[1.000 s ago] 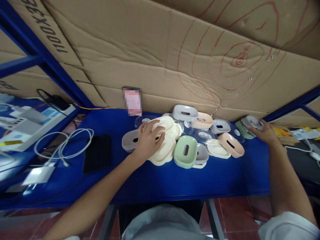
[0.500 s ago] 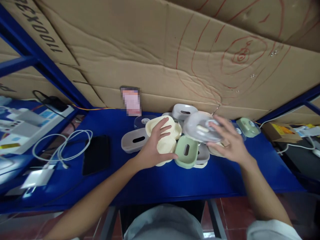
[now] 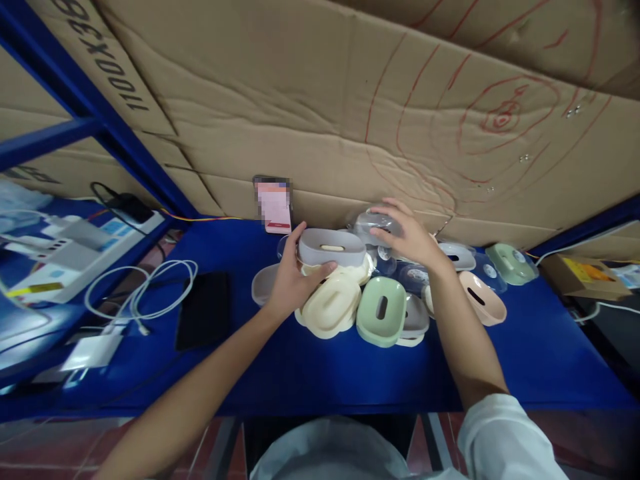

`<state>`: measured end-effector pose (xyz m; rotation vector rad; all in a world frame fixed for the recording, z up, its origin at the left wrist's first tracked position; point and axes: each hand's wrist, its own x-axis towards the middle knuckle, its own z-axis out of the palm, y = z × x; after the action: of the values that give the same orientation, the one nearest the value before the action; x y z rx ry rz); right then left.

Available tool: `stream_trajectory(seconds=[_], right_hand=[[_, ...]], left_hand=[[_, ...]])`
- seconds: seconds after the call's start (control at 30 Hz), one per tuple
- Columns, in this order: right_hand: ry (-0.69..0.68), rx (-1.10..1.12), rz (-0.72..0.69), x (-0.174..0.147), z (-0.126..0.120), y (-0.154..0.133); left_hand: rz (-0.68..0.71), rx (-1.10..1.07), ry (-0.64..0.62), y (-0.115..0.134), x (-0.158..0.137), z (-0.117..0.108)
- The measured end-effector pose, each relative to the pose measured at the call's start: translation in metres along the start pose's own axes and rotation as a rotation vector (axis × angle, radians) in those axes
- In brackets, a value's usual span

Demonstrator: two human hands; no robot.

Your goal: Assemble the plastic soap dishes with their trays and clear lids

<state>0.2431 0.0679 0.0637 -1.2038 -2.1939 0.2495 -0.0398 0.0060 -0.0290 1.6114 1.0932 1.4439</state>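
Note:
My left hand is closed round the left end of a grey soap dish with a slot, thumb in front and fingers behind. That dish is over a pile of cream oval trays. At the back of the pile, my right hand has its fingers curled round a clear plastic lid. A green soap dish lies in front, partly covering another grey dish. To the right of my right forearm lies a peach dish. Clear lids lie between the hands.
A green dish with a clear lid stands at the back right, near a small cardboard box. A phone leans on the cardboard wall. On the left are a black tablet-like slab, a coiled white cable and a power strip.
My right hand has moved back and left with a clear lid. My left hand has gone from the cream trays to a grey dish. A peach dish now shows at the right.

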Motion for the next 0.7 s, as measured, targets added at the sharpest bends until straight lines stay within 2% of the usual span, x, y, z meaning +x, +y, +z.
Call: stream_trajectory(seconds=[0.07, 0.13, 0.27, 0.37, 0.47, 0.57, 0.63, 0.7], right_hand=[[-0.059, -0.050, 0.013, -0.004, 0.004, 0.004], [-0.090, -0.044, -0.027, -0.008, 0.006, -0.005], [-0.199, 0.105, -0.206, -0.009, 0.017, -0.037], [-0.245, 0.215, -0.249, -0.008, 0.026, -0.052], [-0.162, 0.216, -0.206, -0.007, 0.029, -0.054], [-0.036, 0.147, -0.143, -0.008, 0.020, -0.048], [0.029, 0.087, -0.118, -0.010, 0.008, -0.042], [0.071, 0.028, -0.089, -0.012, -0.006, -0.034]], left_hand=[[-0.022, -0.004, 0.020, -0.001, -0.001, 0.001], [-0.043, -0.022, 0.013, 0.000, -0.002, 0.001], [-0.053, -0.093, -0.025, 0.004, -0.001, 0.000], [-0.050, -0.116, -0.014, 0.003, 0.002, -0.003], [-0.027, -0.104, -0.077, 0.000, 0.005, -0.004], [0.031, -0.082, -0.154, -0.003, 0.007, -0.005], [0.056, -0.034, -0.132, -0.005, 0.008, -0.008], [0.067, 0.123, -0.049, -0.006, 0.010, -0.013]])
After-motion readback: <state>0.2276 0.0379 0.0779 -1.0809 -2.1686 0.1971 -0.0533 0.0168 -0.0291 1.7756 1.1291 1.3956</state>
